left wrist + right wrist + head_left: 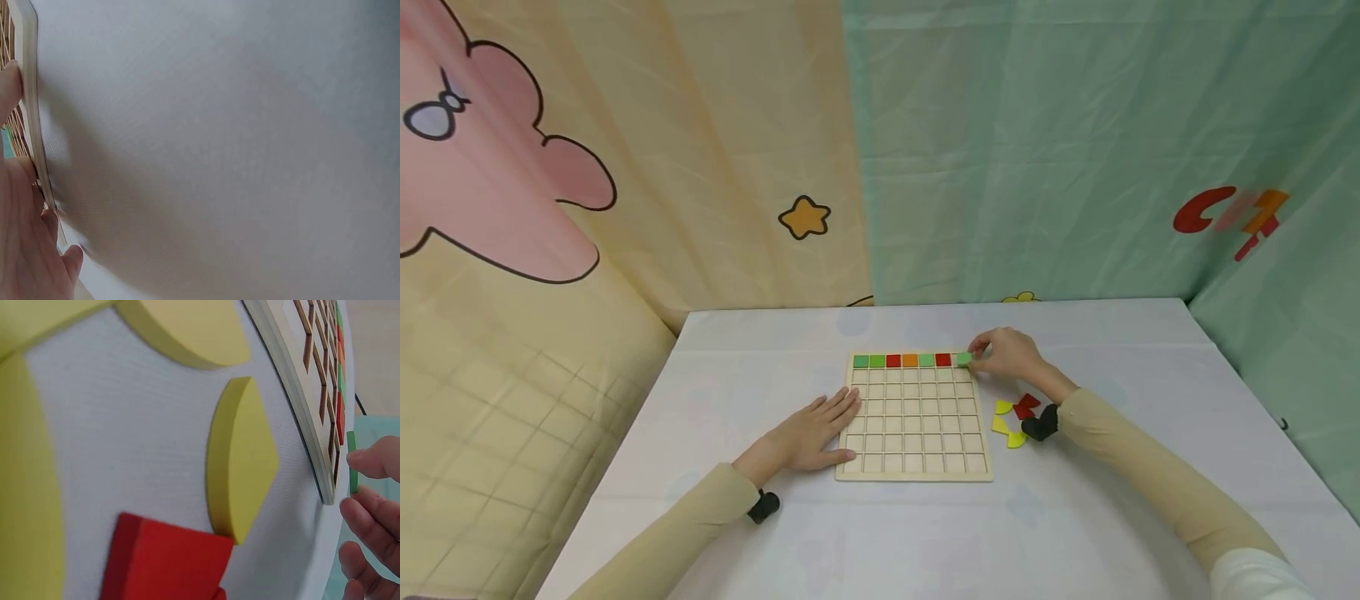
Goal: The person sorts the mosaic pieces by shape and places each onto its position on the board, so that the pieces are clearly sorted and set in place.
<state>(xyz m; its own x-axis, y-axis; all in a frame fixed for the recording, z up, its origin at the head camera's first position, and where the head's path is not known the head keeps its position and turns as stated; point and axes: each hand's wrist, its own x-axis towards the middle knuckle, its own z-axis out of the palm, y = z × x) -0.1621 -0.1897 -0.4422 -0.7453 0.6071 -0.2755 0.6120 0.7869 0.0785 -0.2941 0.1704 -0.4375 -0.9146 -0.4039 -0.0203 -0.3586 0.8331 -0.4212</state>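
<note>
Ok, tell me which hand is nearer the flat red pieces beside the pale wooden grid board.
Right. The right hand is just beyond the red pieces, pinching a green square tile; the left hand touches the opposite edge of the board.

– where's my head cam?
– I've got it well back, looking forward and down over the whole grid board [917,427].
– wrists?
– both up close to the tablecloth [219,156], left facing mostly that; right shares the yellow pieces [250,462] with head.

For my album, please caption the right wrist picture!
A right hand pinches a green tile by the board; yellow pieces and red pieces lie nearby.
</note>
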